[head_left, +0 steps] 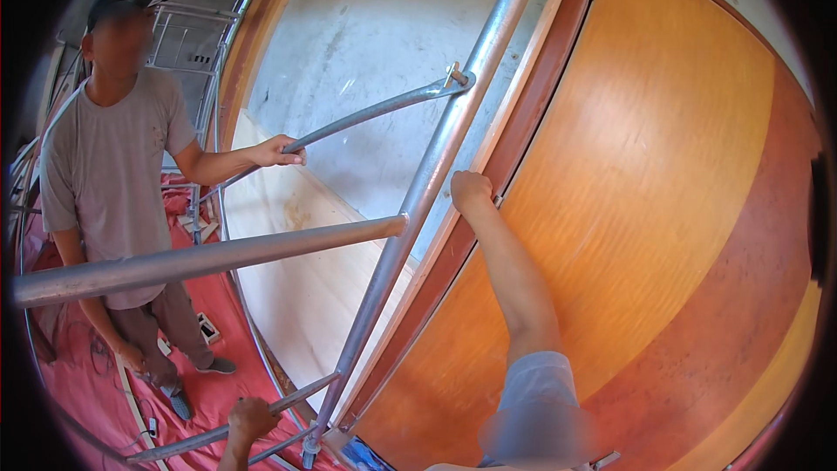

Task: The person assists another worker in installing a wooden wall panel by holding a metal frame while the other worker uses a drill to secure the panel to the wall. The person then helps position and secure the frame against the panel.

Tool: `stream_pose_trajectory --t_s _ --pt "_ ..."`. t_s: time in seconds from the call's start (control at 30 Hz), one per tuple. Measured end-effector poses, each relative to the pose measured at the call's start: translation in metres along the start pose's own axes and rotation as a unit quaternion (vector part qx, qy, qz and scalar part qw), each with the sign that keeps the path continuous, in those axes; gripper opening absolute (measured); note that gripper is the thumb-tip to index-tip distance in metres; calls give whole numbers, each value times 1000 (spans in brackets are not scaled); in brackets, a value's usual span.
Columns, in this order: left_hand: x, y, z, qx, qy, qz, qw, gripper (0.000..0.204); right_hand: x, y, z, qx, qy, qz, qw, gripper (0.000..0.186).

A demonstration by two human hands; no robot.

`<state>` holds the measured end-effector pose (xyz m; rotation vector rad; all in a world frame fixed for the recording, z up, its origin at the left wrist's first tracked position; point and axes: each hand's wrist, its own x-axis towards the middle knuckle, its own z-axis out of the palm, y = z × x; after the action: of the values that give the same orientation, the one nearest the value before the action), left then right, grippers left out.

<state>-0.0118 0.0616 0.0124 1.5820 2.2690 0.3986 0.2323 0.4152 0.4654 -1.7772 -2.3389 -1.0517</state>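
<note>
Near the lower edge, my left hand (pixel 253 419) is wrapped round a low metal scaffold tube (pixel 187 445). My right arm reaches up across an orange-brown wooden door (pixel 645 166). At the end of it my right hand (pixel 472 192) is closed in a fist by the reddish-brown door frame (pixel 523 118), close to a small metal fitting (pixel 498 201) on the door's edge. Whatever its fingers hold is hidden. Between my hands slants a thick scaffold upright (pixel 440 135), with a horizontal tube (pixel 218 257) joined to it.
At left stands a person in a grey T-shirt (pixel 118 166), one hand (pixel 277 151) on a diagonal brace (pixel 375 111) pinned to the upright. A pale wooden board (pixel 296 296) leans on the grey wall (pixel 366 44). Red sheeting (pixel 218 296) covers the floor, with wood scraps on it.
</note>
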Motion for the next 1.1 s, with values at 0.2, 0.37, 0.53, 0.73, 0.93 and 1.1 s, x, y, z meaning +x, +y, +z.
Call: stream_pose_trajectory --t_s 0.2,0.37,0.53,0.73,0.93,1.1 --pt "-7 2 -3 -2 -4 -8 1000 46 -6 -3 2 14 32 -5 999 21" --pt "-11 2 -4 -15 12 3 1000 44 -13 6 15 6 73 -17 997 19" --pt "-7 -1 5 -17 46 -6 999 43 -16 15 26 38 126 -75 988 25" --pt "-9 13 -13 -15 20 -32 999 42 -21 13 29 57 79 -69 993 38" --pt "-14 21 -19 5 11 -24 1000 41 -49 5 49 101 57 -98 988 37" --pt "-14 14 -15 -6 25 -38 999 36 -55 -6 71 107 40 -129 985 33"
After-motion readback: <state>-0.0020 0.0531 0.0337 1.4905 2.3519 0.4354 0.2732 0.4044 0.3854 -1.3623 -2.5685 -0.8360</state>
